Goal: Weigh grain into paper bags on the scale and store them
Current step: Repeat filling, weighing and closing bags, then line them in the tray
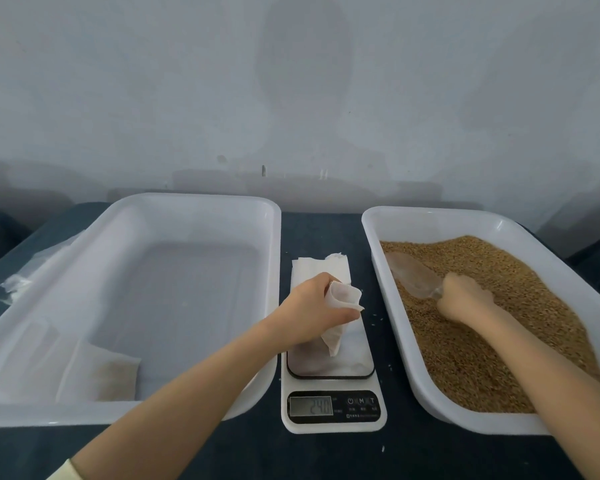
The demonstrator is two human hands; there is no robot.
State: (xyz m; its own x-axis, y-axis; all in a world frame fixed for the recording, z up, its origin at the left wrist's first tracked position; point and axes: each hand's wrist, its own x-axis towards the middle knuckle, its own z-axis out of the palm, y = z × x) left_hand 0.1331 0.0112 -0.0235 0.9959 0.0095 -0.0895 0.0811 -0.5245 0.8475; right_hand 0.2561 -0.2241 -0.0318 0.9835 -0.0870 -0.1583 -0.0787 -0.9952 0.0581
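Observation:
My left hand (314, 303) grips a white paper bag (340, 317) by its open top, holding it over the platform of the white digital scale (333, 403). The scale's display shows a reading. My right hand (465, 301) holds the handle of a clear plastic scoop (413, 273) that lies in the brown grain (492, 327) filling the right white tray (392, 268). A filled paper bag (101, 374) lies in the near corner of the left white tray (201, 202). A stack of flat paper bags (321, 268) lies behind the scale.
Both trays and the scale sit on a dark table (319, 226) against a pale wall. Crumpled clear plastic (25, 275) lies left of the left tray. A few stray grains dot the table near the scale.

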